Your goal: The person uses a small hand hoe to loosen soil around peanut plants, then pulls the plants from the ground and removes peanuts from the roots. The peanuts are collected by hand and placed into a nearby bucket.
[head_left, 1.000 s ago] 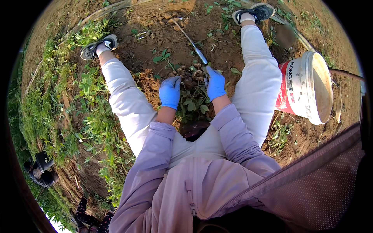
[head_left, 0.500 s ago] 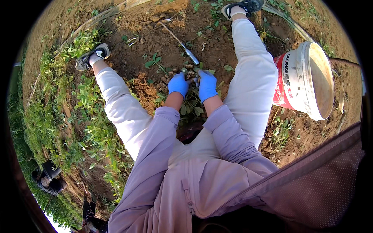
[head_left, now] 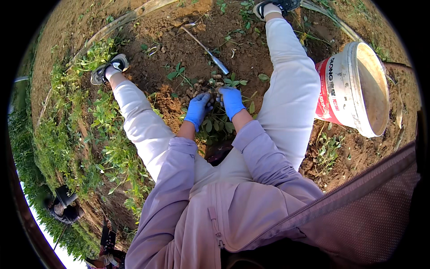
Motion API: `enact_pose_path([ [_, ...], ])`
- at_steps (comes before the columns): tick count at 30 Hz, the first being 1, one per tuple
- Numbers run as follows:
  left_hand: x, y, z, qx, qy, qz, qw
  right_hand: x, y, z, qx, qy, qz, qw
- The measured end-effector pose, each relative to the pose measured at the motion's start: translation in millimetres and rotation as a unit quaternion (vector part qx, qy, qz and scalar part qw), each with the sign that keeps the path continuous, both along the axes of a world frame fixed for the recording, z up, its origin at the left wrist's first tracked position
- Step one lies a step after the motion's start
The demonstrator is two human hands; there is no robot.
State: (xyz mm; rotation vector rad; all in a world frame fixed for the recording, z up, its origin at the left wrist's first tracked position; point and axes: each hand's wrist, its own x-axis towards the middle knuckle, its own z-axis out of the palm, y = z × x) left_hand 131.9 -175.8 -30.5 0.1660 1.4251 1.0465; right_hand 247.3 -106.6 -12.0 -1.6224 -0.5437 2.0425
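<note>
Both my hands wear blue gloves and work close together low over the soil between my legs. My left hand point(head_left: 198, 109) has its fingers curled round brown peanuts at the root end of a leafy peanut plant point(head_left: 217, 126). Just to its right, my right hand point(head_left: 231, 100) has its fingers bent inward on the same cluster, partly hidden by the glove. The plant's green leaves spread below the hands, toward my body. Soil-covered peanuts point(head_left: 216, 84) lie in a loose pile right beyond my fingers.
A digging tool with a thin shaft and metal socket point(head_left: 216, 61) lies beyond the pile. A white and red bucket point(head_left: 347, 85) lies tilted beside my right leg, its mouth facing right. Green plants point(head_left: 116, 148) grow at left. Other people point(head_left: 65, 206) are at the far lower left.
My left hand has moved slightly left and nearer my body, and my right hand has shifted a little. The gap between them is a bit changed, and the view has shifted slightly.
</note>
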Motion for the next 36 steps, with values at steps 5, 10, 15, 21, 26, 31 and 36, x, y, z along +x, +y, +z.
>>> enact_pose_path([
  [5,0.4,-3.7,-2.8,0.018,0.102,-0.078,0.992,-1.2,-0.1,1.8,0.025,-0.005,0.041,0.999],
  [10,9.8,-2.2,-1.6,0.058,0.312,-0.135,0.939,-2.7,-5.1,-1.4,0.145,-0.083,0.176,0.97],
  [15,-0.7,-6.6,-22.4,0.001,0.412,-0.268,0.871,-9.2,-8.6,5.2,0.273,-0.202,0.34,0.877],
  [21,8.2,-9.2,4.6,0.061,0.266,-0.155,0.95,-1.1,-5.2,-8.5,0.24,-0.218,0.28,0.904],
  [26,6.8,-12.0,9.1,0.055,0.101,-0.038,0.993,-4.1,-6.6,-4.8,0.175,-0.127,0.225,0.95],
  [31,2.1,-12.4,-1.2,0.022,0.003,0.041,0.999,-4.3,-6.6,-14.4,0.232,-0.19,0.271,0.915],
  [36,2.1,-12.9,-8.4,-0.015,-0.034,0.099,0.994,-3.3,-9.7,-5.4,0.197,-0.107,0.233,0.946],
])
